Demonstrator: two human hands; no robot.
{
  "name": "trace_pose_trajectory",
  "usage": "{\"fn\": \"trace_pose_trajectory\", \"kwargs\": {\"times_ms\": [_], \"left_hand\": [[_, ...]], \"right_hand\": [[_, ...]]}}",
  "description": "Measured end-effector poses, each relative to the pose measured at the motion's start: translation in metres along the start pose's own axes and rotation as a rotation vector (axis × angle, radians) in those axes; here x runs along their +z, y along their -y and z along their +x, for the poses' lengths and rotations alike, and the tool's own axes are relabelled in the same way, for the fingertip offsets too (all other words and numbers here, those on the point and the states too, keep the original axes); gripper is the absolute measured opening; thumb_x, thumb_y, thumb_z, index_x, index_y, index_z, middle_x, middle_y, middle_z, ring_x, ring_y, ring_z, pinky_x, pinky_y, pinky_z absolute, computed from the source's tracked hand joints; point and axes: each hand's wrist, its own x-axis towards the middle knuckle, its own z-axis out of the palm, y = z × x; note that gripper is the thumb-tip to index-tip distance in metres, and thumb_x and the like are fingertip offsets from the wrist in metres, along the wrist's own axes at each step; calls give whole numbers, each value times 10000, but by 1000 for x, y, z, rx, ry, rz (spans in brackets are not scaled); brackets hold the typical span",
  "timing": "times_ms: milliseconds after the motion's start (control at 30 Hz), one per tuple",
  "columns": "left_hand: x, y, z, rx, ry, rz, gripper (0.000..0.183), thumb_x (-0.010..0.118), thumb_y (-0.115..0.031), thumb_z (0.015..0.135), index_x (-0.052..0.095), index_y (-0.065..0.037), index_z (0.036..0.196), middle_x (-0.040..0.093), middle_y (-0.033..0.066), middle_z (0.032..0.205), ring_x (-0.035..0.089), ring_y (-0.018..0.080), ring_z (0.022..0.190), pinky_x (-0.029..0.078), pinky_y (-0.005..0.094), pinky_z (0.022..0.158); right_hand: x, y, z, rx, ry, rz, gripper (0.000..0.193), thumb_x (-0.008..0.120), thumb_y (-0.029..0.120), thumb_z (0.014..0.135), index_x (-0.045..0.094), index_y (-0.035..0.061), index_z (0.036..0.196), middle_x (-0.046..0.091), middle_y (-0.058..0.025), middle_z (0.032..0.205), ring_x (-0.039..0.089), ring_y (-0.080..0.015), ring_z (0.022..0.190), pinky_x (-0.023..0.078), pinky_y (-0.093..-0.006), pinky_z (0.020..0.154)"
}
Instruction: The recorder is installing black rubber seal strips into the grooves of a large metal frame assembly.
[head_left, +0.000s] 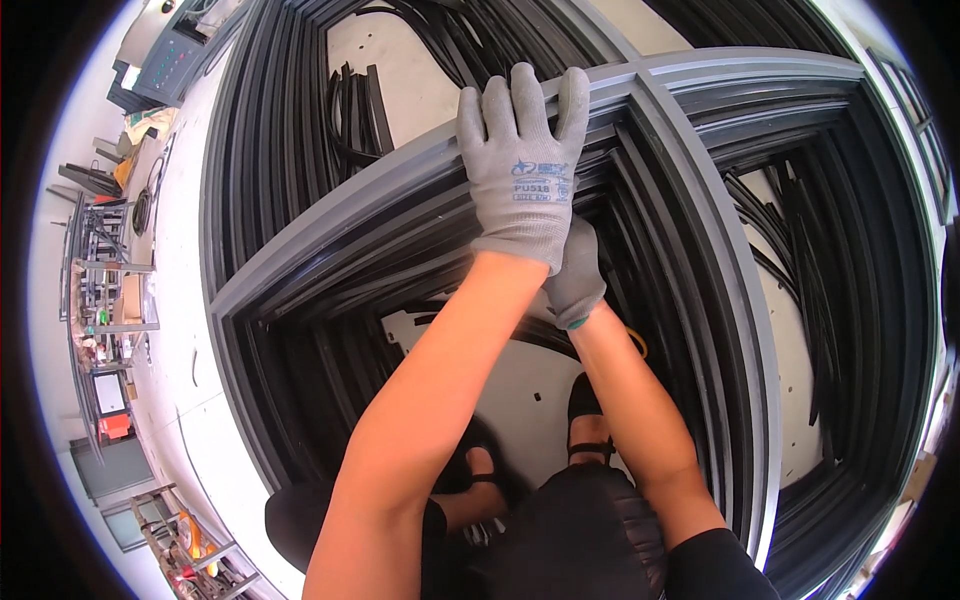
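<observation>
My left hand (520, 165), in a grey work glove with blue print on its back, lies across a grey bar of a large window-like frame (390, 165). Its fingers are stretched out, a little apart, and reach over the bar; the thumb is hidden. Just below it, partly covered by the left hand and wrist, is my right hand (580, 270) in a matching glove. The right hand's fingers are out of sight, near the inner side of the same bar. The frame tops a deep stack of similar dark frames (680, 290).
Black strips (360, 110) lie on the pale floor inside the frame openings, with more strips (790, 250) at the right. My feet stand inside the near opening. A grey machine cabinet (175, 60) and loaded racks (100, 280) are along the left.
</observation>
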Motion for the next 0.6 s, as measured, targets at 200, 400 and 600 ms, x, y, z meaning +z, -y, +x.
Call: {"fn": "trace_pose_trajectory", "kwargs": {"times_ms": [200, 400, 600], "left_hand": [[-1, -8, 0, -35, 20, -44, 1079, 937, -357, 390, 466, -199, 1348, 462, 128, 1297, 481, 323, 1172, 341, 535, 1046], [0, -3, 0, -7, -20, -39, 1064, 927, -370, 400, 466, -167, 1337, 465, 144, 1285, 468, 325, 1179, 335, 530, 1044], [-61, 45, -8, 138, 211, -320, 662, 818, -261, 684, 538, -105, 1263, 504, 122, 1298, 490, 323, 1190, 377, 479, 1015]], "right_hand": [[-8, -24, -8, -75, 51, -80, 251, 649, 139, 896, 636, -43, 1069, 704, -113, 976, 635, -157, 861, 518, -302, 722], [2, 2, -12, -10, 48, -168, 261, 624, 144, 920, 626, -23, 1121, 697, -85, 1006, 640, -146, 873, 523, -294, 739], [-6, 41, -17, 570, -14, 528, 272, 567, 239, 971, 628, 15, 1112, 697, -88, 1014, 675, -178, 874, 540, -290, 756]]}}
